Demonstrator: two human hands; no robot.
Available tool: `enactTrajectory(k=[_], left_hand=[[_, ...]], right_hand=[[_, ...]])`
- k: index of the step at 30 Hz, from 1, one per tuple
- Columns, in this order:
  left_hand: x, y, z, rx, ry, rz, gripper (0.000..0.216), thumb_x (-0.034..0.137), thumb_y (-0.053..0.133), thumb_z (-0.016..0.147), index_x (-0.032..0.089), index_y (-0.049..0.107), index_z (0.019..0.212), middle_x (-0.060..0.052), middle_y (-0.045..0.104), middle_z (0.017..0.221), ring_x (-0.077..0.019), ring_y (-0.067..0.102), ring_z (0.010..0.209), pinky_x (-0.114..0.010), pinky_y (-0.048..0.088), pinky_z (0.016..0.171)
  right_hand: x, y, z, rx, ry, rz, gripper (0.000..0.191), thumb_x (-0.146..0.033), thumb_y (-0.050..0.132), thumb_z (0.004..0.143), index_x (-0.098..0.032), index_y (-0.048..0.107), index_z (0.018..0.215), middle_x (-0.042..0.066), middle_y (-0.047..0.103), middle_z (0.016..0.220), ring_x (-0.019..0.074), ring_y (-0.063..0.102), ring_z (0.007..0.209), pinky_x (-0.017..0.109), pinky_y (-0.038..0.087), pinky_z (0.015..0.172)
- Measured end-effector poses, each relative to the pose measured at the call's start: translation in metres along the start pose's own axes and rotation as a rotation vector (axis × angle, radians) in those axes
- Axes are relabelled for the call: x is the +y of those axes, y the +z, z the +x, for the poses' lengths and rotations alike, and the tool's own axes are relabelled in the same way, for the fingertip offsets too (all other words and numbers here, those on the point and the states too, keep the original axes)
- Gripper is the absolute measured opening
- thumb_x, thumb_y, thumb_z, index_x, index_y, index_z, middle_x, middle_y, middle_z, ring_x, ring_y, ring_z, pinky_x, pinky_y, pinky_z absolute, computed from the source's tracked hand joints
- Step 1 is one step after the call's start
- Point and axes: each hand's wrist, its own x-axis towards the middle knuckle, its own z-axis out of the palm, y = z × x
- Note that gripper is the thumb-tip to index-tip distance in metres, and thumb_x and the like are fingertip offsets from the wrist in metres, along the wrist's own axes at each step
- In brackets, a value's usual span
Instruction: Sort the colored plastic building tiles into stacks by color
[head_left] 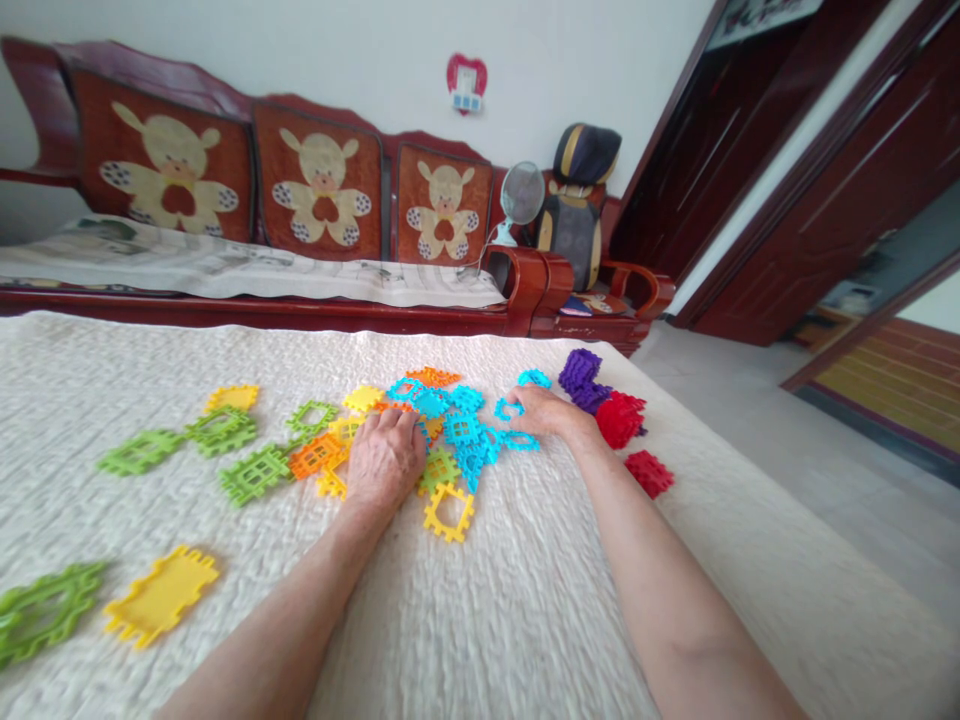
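My left hand rests on the left part of a pile of interlocking plastic tiles. Its fingers bend over yellow and orange tiles, and the fingertips are hidden. On the pile's right side, my right hand pinches a small blue tile by its edge. Several blue tiles lie overlapped between the hands, with another blue tile just beyond my right hand. A yellow frame tile and a green tile lie close to my left hand.
Purple tiles and red tiles are stacked at the right edge of the cloth-covered table. Green tiles and a yellow tile lie to the left. Behind stand a wooden sofa and a fan.
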Motion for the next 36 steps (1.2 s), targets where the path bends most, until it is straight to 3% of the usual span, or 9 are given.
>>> enactTrajectory(k=[7,12,17,22,28,31,36], left_hand=[[0.001,-0.003,0.0,-0.013,-0.006,-0.003,0.031,0.026,0.04,0.097,0.019,0.07,0.101,-0.011,0.07,0.101,-0.0274,0.061,0.099,-0.04,0.047,0.092],[0.002,-0.004,0.0,-0.034,-0.02,-0.021,0.032,0.025,0.04,0.096,0.019,0.07,0.103,-0.012,0.07,0.102,-0.0287,0.062,0.1,-0.042,0.047,0.093],[-0.001,-0.001,0.001,-0.029,-0.021,-0.074,0.033,0.028,0.039,0.095,0.02,0.07,0.103,-0.014,0.07,0.101,-0.0318,0.062,0.099,-0.047,0.047,0.091],[-0.004,0.001,0.001,-0.005,0.004,-0.049,0.033,0.028,0.038,0.095,0.02,0.069,0.1,-0.013,0.07,0.1,-0.0305,0.061,0.099,-0.045,0.048,0.092],[-0.002,-0.002,0.0,-0.006,0.023,-0.001,0.033,0.027,0.037,0.095,0.02,0.069,0.1,-0.013,0.071,0.102,-0.0304,0.061,0.099,-0.043,0.048,0.09],[-0.001,-0.002,0.0,0.001,0.026,0.027,0.031,0.027,0.039,0.095,0.02,0.069,0.098,-0.012,0.071,0.1,-0.0306,0.062,0.096,-0.043,0.049,0.087],[-0.003,0.001,0.0,0.017,0.03,0.036,0.031,0.027,0.038,0.095,0.021,0.069,0.098,-0.011,0.071,0.099,-0.0296,0.062,0.094,-0.041,0.049,0.086]], right_hand=[[-0.016,-0.023,-0.007,0.058,0.012,-0.02,0.036,-0.024,0.04,0.101,-0.014,0.074,0.103,0.011,0.076,0.104,0.0189,0.068,0.093,0.023,0.041,0.073],[-0.016,-0.016,-0.003,0.037,0.089,-0.018,0.033,-0.017,0.042,0.097,-0.012,0.075,0.098,0.012,0.077,0.101,0.0184,0.068,0.089,0.023,0.041,0.069],[-0.004,-0.004,0.002,0.07,0.074,0.053,0.032,-0.039,0.054,0.094,-0.015,0.072,0.105,0.009,0.075,0.102,0.0199,0.066,0.088,0.025,0.043,0.07],[-0.003,0.006,0.008,0.051,0.057,0.047,0.037,-0.051,0.07,0.081,-0.017,0.072,0.094,0.009,0.073,0.094,0.0228,0.065,0.088,0.028,0.045,0.074],[-0.009,0.007,0.009,0.077,0.067,0.072,0.025,-0.041,0.07,0.081,-0.017,0.073,0.088,0.01,0.072,0.089,0.0239,0.066,0.093,0.028,0.047,0.079],[-0.004,-0.002,0.006,0.181,0.087,0.142,0.021,-0.031,0.066,0.081,-0.017,0.074,0.094,0.008,0.073,0.098,0.0225,0.065,0.095,0.026,0.047,0.08],[0.023,-0.008,0.015,0.543,0.263,0.333,0.043,-0.036,0.059,0.084,-0.017,0.069,0.121,0.008,0.07,0.113,0.0225,0.064,0.101,0.028,0.049,0.088]])
